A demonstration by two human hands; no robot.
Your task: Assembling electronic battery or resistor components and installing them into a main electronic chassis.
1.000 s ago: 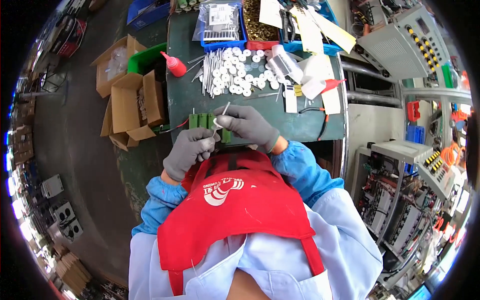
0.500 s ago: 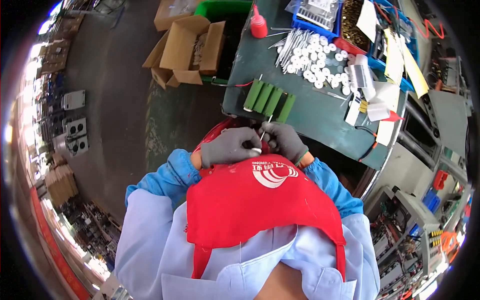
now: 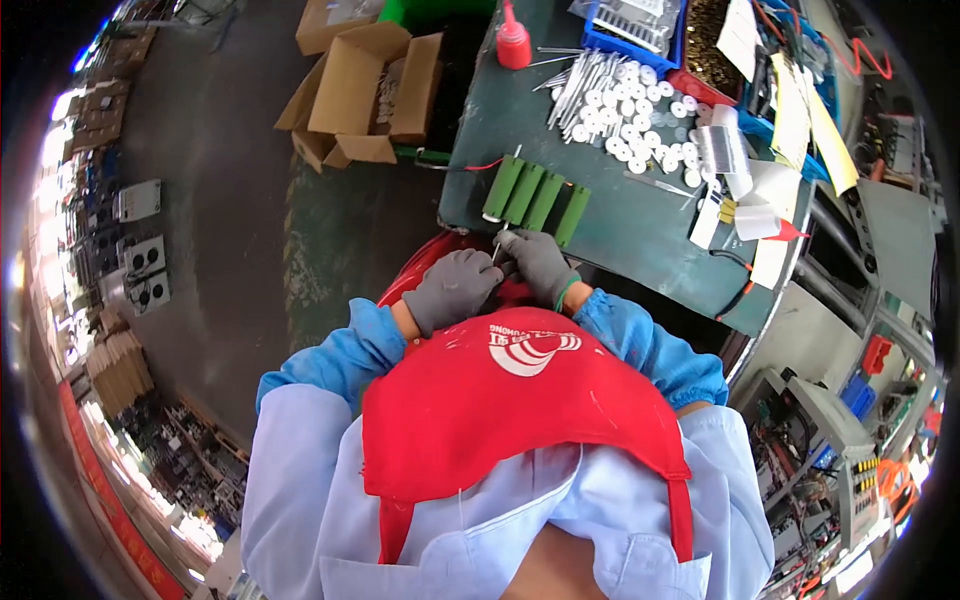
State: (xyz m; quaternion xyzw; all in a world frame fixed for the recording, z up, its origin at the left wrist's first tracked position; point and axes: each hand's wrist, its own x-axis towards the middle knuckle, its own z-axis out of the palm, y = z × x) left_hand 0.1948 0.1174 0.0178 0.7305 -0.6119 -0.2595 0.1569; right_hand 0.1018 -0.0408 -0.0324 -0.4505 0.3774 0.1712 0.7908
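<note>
Both of my hands wear grey gloves and meet in front of the red apron, close to the table's near edge. A thin metal rod (image 3: 498, 250) stands between them, its lower part hidden by the gloves. My right hand (image 3: 541, 266) is closed around the rod near its upper end. My left hand (image 3: 455, 289) is closed at the lower end, its fingertips bunched together; what it pinches is hidden. Just beyond the hands, several green cylinders (image 3: 522, 195) lie side by side at the table edge. A thin rod end (image 3: 518, 151) sticks out at the far end of the left ones.
On the green tabletop (image 3: 620, 250) lie many white round washers (image 3: 640, 115) and a bunch of metal rods (image 3: 575, 90). A red squeeze bottle (image 3: 513, 45) stands at the far left corner. Tweezers (image 3: 658, 184) and a clear tape roll (image 3: 715, 150) lie right. An open carton (image 3: 350, 95) is left.
Both hands have shifted slightly left, the right one most. The white piece seen at my left fingertips is now hidden. The right hand has moved up along the rod.
</note>
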